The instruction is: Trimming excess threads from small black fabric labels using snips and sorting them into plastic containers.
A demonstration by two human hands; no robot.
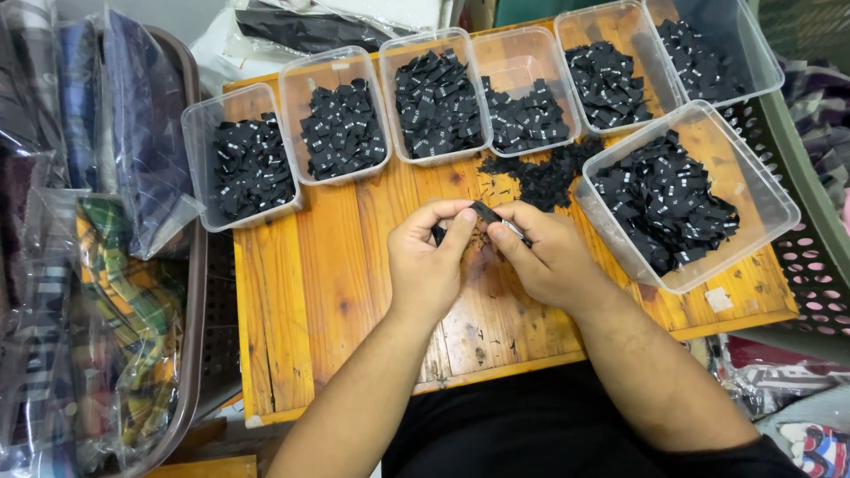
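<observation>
Both my hands meet over the middle of a small wooden table. My left hand and my right hand pinch the same small black fabric label between thumbs and forefingers, just above the tabletop. A metal tool, probably small scissors, shows partly inside my right hand. A loose heap of black labels lies on the wood just beyond my fingers.
Several clear plastic tubs of black labels line the table's far edge, such as one at far left and a larger one at right. A basket of bagged plaid fabric stands left. A perforated crate stands right.
</observation>
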